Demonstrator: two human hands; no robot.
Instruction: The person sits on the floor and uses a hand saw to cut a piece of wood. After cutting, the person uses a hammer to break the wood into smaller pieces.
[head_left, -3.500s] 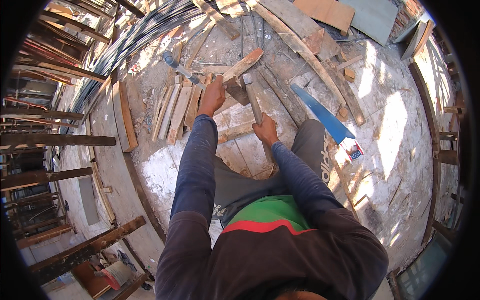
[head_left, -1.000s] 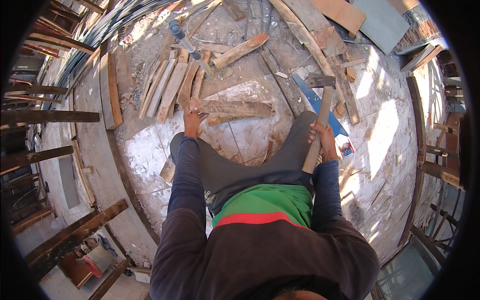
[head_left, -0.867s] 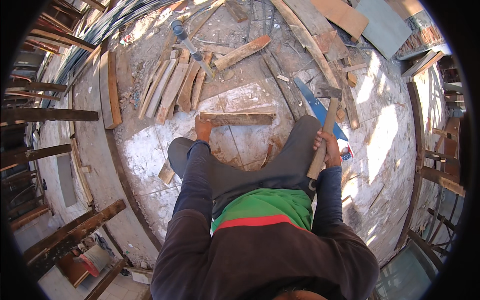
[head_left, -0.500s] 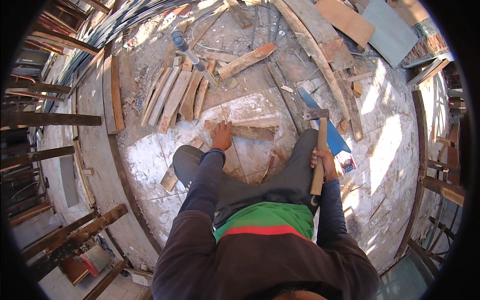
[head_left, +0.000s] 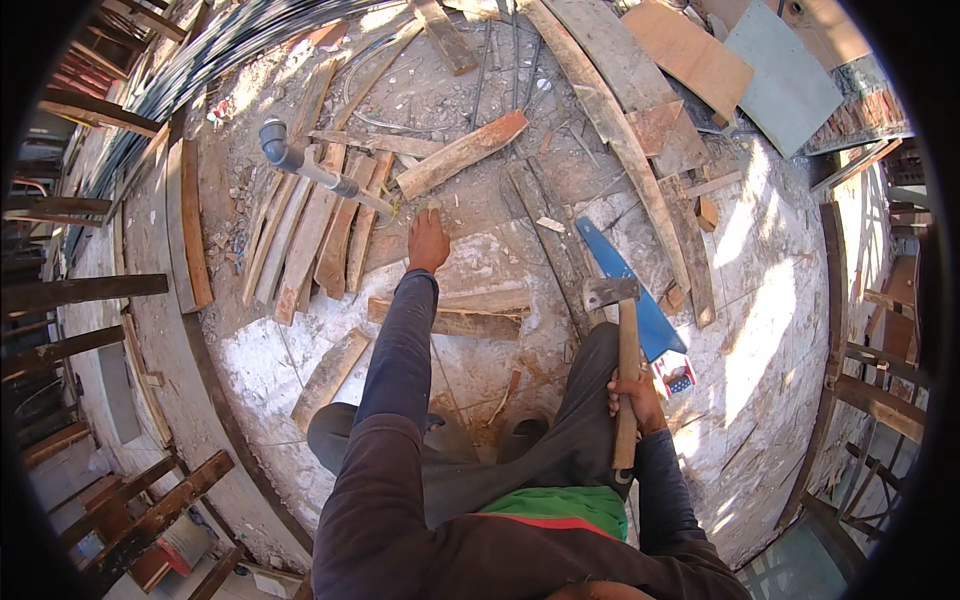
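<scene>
My right hand (head_left: 640, 398) grips the wooden handle of a hammer (head_left: 627, 345) above my right thigh, its metal head pointing away from me. My left hand (head_left: 429, 243) stretches out with its fingers apart, over the ground just short of a slanting wooden plank (head_left: 462, 156). Nearer to me, beneath my left forearm, lie rough wooden pieces (head_left: 480, 324) side by side on the whitish floor. A handsaw (head_left: 632, 287) with a blue blade lies to the right, partly behind the hammer. A short wood offcut (head_left: 332, 378) rests by my left knee.
A grey pipe (head_left: 318, 172) with an elbow sticks up from the ground, beside a row of wooden strips (head_left: 310, 240). Long boards (head_left: 620, 145) lie at the far right, with flat panels (head_left: 783, 75) behind. Metal rods (head_left: 215, 70) run along the far left.
My left hand has left the rough wooden pieces and reached farther forward. My right hand still holds the hammer. The view has shifted, so the floor and saw sit lower in it.
</scene>
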